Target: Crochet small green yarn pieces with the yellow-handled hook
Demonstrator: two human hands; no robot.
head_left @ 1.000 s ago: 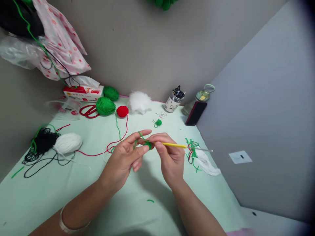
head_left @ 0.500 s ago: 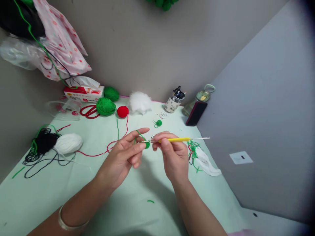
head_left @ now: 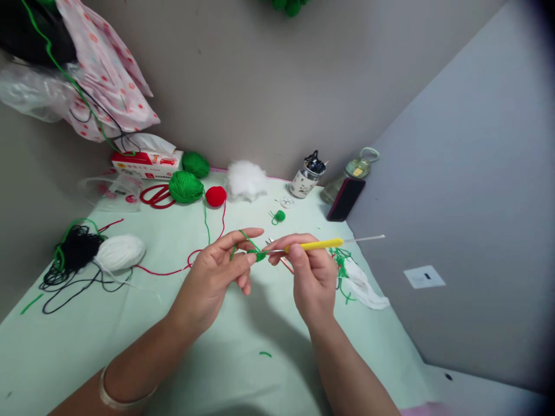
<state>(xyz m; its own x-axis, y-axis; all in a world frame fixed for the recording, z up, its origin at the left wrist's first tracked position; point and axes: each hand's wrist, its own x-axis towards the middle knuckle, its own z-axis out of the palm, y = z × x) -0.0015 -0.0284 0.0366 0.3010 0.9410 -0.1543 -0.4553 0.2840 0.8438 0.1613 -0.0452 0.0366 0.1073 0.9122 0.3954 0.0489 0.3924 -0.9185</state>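
Observation:
My left hand (head_left: 221, 268) pinches a small green crochet piece (head_left: 259, 256) between thumb and fingers. Green yarn runs from the piece up over its raised forefinger. In my right hand (head_left: 310, 268) is a crochet hook (head_left: 321, 245) with a yellow handle, held like a pen, its shaft pointing left. The hook's tip meets the green piece, partly hidden there. A second metal end sticks out to the right past the handle. Behind my right fingers, part of a pair of scissors (head_left: 286, 264) shows on the table, mostly covered by the hand.
Green yarn balls (head_left: 186, 187), a red yarn ball (head_left: 215, 196), red-handled scissors (head_left: 156, 196) and white stuffing (head_left: 246, 180) lie at the back. White yarn (head_left: 120, 252) and black yarn (head_left: 80, 248) are left. A pen cup (head_left: 307, 178), bottle (head_left: 359, 167) and phone (head_left: 346, 199) stand back right.
My right hand has shifted slightly right with the hook, whose right end now tilts higher. The left hand stays nearly in place, and more of the scissors behind the right hand shows.

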